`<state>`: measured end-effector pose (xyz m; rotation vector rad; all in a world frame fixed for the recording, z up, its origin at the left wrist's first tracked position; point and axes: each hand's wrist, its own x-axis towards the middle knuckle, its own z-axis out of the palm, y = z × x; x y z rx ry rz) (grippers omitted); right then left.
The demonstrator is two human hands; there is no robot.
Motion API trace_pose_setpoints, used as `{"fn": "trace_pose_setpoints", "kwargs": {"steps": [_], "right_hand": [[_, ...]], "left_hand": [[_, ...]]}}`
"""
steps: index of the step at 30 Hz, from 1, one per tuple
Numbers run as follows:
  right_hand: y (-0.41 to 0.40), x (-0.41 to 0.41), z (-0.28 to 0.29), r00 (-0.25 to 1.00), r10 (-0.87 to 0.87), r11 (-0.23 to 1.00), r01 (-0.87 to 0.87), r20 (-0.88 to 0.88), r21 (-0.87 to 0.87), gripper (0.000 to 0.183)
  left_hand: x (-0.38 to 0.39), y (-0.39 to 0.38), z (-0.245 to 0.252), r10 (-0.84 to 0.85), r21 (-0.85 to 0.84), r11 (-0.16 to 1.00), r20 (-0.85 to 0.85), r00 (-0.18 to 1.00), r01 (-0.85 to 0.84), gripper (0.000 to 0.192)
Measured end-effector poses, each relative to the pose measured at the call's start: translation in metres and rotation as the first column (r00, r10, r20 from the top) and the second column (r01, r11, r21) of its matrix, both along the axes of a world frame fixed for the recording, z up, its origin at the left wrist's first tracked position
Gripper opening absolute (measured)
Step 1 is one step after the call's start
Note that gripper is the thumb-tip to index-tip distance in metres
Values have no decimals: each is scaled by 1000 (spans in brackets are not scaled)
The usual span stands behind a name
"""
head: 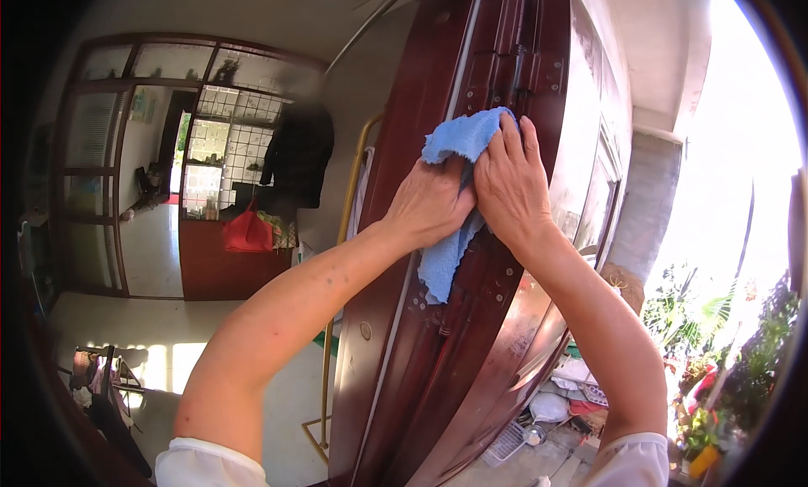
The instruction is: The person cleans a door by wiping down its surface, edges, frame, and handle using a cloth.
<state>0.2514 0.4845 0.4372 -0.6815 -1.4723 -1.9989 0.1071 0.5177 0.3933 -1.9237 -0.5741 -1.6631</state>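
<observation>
Both hands are raised in front of me on a blue terry cloth (464, 136), pressed to the hinge side of a dark red door and frame (404, 190). My left hand (429, 203) grips the cloth, its fingertips hidden under a fold. Beside it, my right hand (512, 171) holds the cloth's upper right part, fingers pointing up along the frame. A loose end of the cloth hangs below my hands. Just above them is a metal hinge (521, 67) in the same dark red, with screws around it.
Left of the door stands a gold-coloured metal rack (349, 215). Farther inside, a red bag (248, 229) hangs by a glazed partition (126, 171). A folding rack (110, 376) with cloth items is at lower left. Outside, a plastic basket (507, 444) and plants (701, 307) are on the right.
</observation>
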Motion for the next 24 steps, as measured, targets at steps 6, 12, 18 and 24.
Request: {"fn": "trace_pose_setpoints", "kwargs": {"steps": [6,12,18,24], "right_hand": [[8,-2,46,997,-67,998,66,-26,-16,26],[18,-11,87,996,15,996,-8,-84,89,28],[12,-15,124,970,23,997,-3,-244,83,28],[0,-14,152,957,-118,993,112,-264,-36,36]], "left_hand": [[-7,15,36,304,190,940,-89,949,-283,38],[-6,23,74,254,222,942,10,967,-250,42],[3,8,108,0,251,967,139,990,-35,45],[1,18,123,-51,283,959,70,996,29,49]]}}
